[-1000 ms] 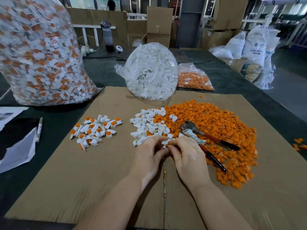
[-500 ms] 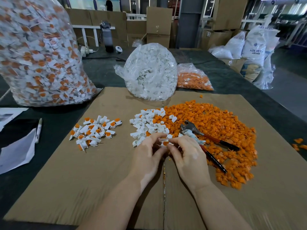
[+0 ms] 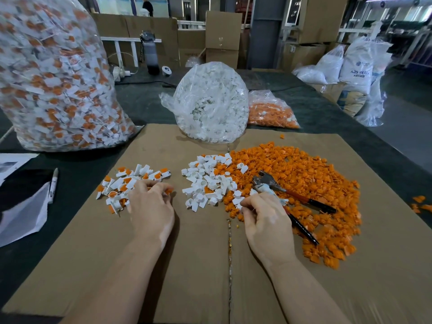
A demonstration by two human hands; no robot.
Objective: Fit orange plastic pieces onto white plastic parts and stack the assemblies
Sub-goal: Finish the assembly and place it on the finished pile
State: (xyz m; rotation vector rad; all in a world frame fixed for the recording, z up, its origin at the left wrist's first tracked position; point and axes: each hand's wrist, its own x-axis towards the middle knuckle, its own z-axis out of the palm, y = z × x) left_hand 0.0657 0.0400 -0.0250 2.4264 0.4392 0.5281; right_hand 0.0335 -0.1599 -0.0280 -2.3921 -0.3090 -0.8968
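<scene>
- Flattened cardboard sheet point(image 3: 191, 265) spread over dark worktop point(image 3: 145, 106).
- Red-handled pliers point(image 3: 289, 195) lying on the sheet at right.
- Marker pen point(image 3: 53, 183) beside white papers point(image 3: 21, 213) at left edge.
- Dark bottle point(image 3: 152, 54) upright at far side.
- Cardboard boxes point(image 3: 223, 40) and white sacks point(image 3: 355, 64) behind.

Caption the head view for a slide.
Left hand at the assembled pile; right hand picks among orange pieces.

Orange pieces point(image 3: 304, 183), white parts point(image 3: 205, 181), brown cardboard point(image 3: 187, 265), red-and-black pliers point(image 3: 294, 197).
</scene>
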